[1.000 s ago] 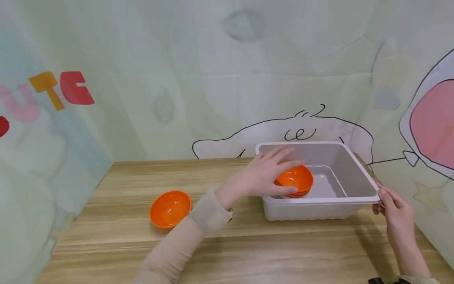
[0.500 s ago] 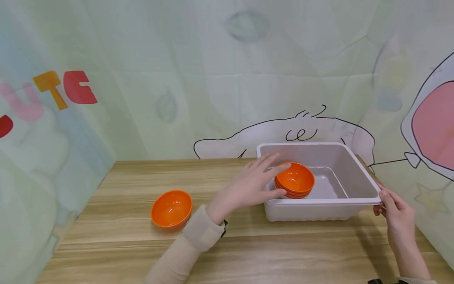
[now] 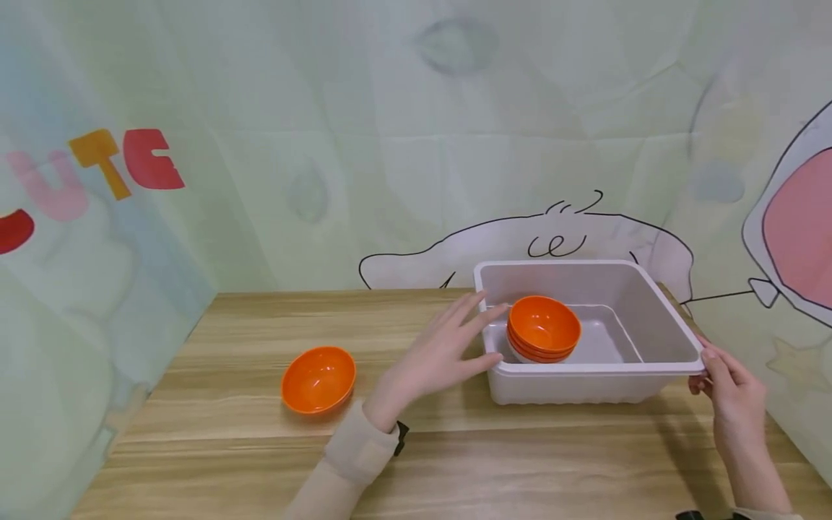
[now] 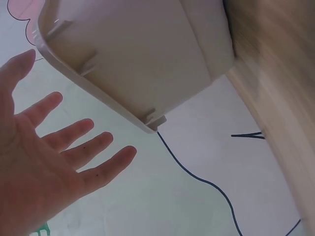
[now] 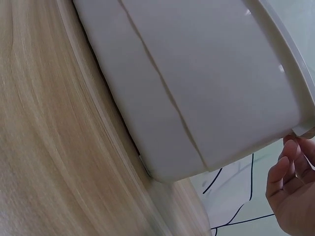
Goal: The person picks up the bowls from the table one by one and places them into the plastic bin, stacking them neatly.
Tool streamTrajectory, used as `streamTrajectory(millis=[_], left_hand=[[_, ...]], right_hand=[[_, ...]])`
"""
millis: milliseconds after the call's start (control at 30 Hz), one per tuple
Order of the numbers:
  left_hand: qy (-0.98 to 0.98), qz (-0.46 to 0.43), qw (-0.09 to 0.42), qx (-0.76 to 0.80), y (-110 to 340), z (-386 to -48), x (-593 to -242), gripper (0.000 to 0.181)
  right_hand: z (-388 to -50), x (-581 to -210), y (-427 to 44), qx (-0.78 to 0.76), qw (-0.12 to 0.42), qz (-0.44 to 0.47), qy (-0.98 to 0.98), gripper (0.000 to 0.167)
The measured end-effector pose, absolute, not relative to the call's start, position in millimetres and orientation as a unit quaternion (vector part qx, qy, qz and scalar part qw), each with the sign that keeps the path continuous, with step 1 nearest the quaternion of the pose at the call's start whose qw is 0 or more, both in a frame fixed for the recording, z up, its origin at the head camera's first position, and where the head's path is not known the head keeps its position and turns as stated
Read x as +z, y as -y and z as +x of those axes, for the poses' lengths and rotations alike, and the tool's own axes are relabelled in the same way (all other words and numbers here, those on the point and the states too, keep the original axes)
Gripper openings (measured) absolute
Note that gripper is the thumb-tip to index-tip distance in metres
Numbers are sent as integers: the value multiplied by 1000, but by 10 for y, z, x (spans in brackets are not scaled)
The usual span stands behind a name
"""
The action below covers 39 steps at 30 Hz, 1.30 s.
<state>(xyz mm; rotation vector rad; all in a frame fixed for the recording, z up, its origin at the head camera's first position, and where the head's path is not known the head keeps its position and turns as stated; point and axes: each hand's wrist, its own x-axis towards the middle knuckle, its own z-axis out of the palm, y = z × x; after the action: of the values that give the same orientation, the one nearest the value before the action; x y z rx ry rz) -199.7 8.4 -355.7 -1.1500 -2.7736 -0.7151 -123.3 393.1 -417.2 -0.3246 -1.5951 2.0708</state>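
A light grey plastic bin (image 3: 604, 386) stands on the table's right half. Inside it, by the left wall, sits a stack of orange bowls (image 3: 544, 326). My left hand (image 3: 432, 359) is at the bin's left rim with fingers spread and nothing held; the left wrist view shows its fingers (image 4: 78, 157) straight and apart from the bin wall (image 4: 133, 54). At the front right corner my right hand (image 3: 737, 393) pinches the bin's rim between thumb and curled fingers, as the right wrist view also shows (image 5: 295, 172). One more orange bowl (image 3: 318, 380) lies on the table to the left.
The wood-grain table (image 3: 260, 462) reaches back to a printed cloth wall (image 3: 325, 180) with cartoon drawings and letters. The bin's far side stands close to that wall. Dark bands show at both wrists.
My left hand has drawn back leftward from over the bowl stack to the bin's left rim. The stack stays in the bin, and my right hand keeps its hold on the rim.
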Motion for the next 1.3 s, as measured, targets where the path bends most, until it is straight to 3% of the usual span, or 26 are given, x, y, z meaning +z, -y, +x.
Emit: streamTrajectory(millis=[433, 1300], left_hand=[[906, -313, 15, -285, 136, -1921, -3670, 66], [939, -250, 75, -223, 623, -1822, -3903, 62]], right_hand=[[-1248, -4181, -3921, 779, 260, -106, 561, 19], [-1254, -4171, -3910, 781, 273, -124, 548, 19]])
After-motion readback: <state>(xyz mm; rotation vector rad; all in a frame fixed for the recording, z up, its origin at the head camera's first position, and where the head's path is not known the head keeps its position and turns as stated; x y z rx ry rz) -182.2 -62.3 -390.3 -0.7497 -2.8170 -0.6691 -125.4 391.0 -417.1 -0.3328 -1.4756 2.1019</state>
